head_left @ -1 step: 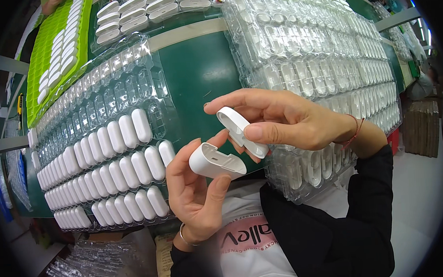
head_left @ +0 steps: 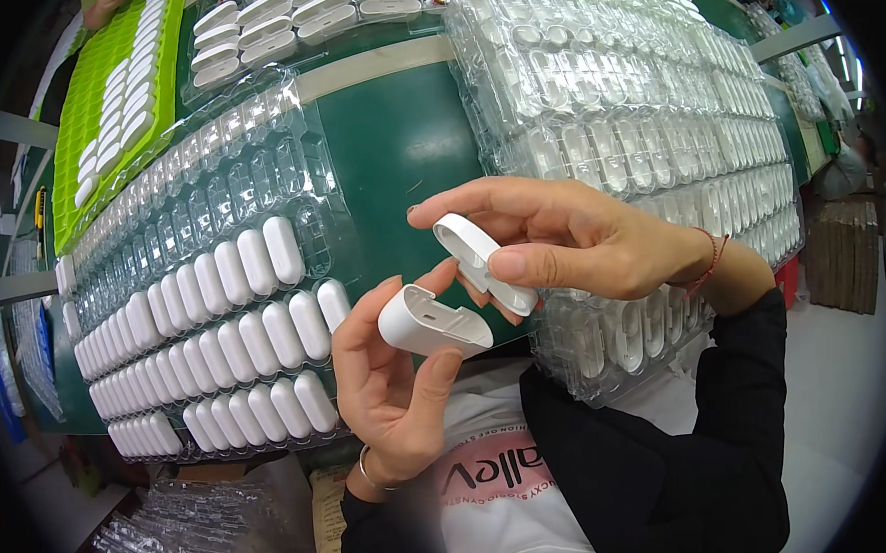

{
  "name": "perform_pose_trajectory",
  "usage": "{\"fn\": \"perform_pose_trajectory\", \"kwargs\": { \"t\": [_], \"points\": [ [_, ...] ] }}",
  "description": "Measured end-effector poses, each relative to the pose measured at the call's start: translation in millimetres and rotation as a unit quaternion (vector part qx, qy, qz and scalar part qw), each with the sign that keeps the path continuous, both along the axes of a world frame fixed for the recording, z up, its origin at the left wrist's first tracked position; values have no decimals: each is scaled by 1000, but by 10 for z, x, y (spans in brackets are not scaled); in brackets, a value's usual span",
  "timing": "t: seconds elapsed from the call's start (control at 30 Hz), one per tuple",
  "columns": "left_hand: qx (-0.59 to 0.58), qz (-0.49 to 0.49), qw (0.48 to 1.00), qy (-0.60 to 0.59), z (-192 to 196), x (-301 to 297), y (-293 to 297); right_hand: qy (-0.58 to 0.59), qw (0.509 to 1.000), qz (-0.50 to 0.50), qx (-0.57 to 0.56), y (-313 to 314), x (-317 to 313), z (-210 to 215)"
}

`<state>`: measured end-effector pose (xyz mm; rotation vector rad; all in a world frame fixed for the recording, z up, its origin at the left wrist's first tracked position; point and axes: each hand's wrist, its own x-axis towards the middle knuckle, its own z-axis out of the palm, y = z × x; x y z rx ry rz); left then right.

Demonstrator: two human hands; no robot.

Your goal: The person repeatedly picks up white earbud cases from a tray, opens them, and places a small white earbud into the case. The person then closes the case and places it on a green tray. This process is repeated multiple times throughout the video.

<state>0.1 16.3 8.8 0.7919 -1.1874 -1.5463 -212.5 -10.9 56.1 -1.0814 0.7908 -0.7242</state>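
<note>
My left hand (head_left: 398,411) is closed around the body of a small white plastic case (head_left: 411,330), like an earbud case. Its open side is tilted up toward the right, and a small slot shows in its wall. Between the thumb and fingers of my right hand (head_left: 601,240) is a white oval case lid (head_left: 473,253), with its hollow inside in view. Lid and body are close together but apart. Left of my hands, rows of white oval case pieces (head_left: 257,264) sit in a clear plastic tray (head_left: 208,189).
Stacked clear trays (head_left: 624,97) with oval pockets stand on the right of the green table (head_left: 395,129). A bright green tray (head_left: 73,106) with white pieces lies at the far left, and open white cases (head_left: 270,30) at the back. Another person's hand (head_left: 103,9) shows top left.
</note>
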Motion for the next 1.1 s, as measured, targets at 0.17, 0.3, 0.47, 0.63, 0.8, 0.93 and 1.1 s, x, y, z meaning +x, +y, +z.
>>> {"fn": "perform_pose_trajectory", "kwargs": {
  "t": [0.17, 0.3, 0.47, 0.63, 0.8, 0.93, 1.1],
  "points": [
    [-4, -6, 1000, -14, -5, 14, 5, 13, 1000, 11, 12, -8, -23, 53],
    [26, -15, 1000, 3, 19, 1, 2, 15, 1000, 17, -8, -10, -40, 3],
    [22, -16, 999, 34, 3, 21, -9, 13, 1000, 5, -12, -4, -12, -14],
    [27, 23, 999, 12, 13, 3, -10, 7, 999, -29, -44, 14, 33, -36],
    [44, 4, 999, 29, 42, 20, 17, 17, 998, -35, -53, 44, 57, -38],
    [47, 13, 998, 30, 12, -2, -6, 2, 997, -48, -63, 35, 49, -49],
    [49, 1, 999, 20, 20, -1, -12, -11, 997, -54, -51, 16, 36, -34]
  ]
}}
